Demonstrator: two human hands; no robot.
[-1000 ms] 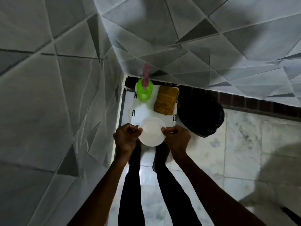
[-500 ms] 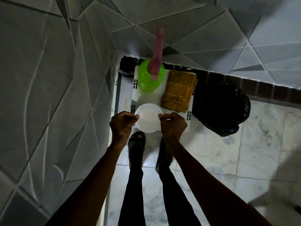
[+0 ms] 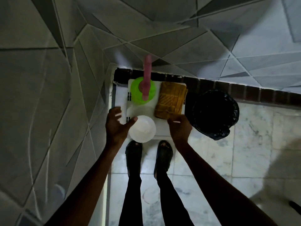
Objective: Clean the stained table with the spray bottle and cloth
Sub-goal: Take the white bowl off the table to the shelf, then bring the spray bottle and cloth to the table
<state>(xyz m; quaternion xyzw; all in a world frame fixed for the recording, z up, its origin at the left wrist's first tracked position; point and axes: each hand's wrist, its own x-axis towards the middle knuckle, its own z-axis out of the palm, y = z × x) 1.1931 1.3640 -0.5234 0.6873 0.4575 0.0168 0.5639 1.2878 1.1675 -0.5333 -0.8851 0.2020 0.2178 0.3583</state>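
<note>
White plastic just meets the left thumb (image 3: 133,120) at the rim of the round bowl (image 3: 142,129). The rest of the left hand (image 3: 116,126) is splayed wide, its fingers (image 3: 116,111) spread over the gap between table and wall and holding nothing. The right hand (image 3: 180,128) hangs clear of the bowl with its fingers loosely bent, also empty, its tips near the front fold of the cloth (image 3: 171,100).

Half a second ago both hands pinched that bowl by opposite sides of its rim; now both have let go and drawn apart, and the bowl sits on the near left corner of the small white table (image 3: 162,129).

At the back left stands the green spray bottle (image 3: 138,93), its pink trigger head pointing toward me. The mustard cloth lies folded at the back right, just beside it.

Room is tight. The table is pushed into the corner: the grey tiled wall (image 3: 57,95) runs close along its left edge and a dark skirting strip runs behind. A black bin bag (image 3: 211,115) sits just beside its right edge. A bare strip of tabletop shows between bowl and cloth. The person's sandals (image 3: 163,154) stand at the front edge, and the marble floor (image 3: 252,144) lies to the right.
</note>
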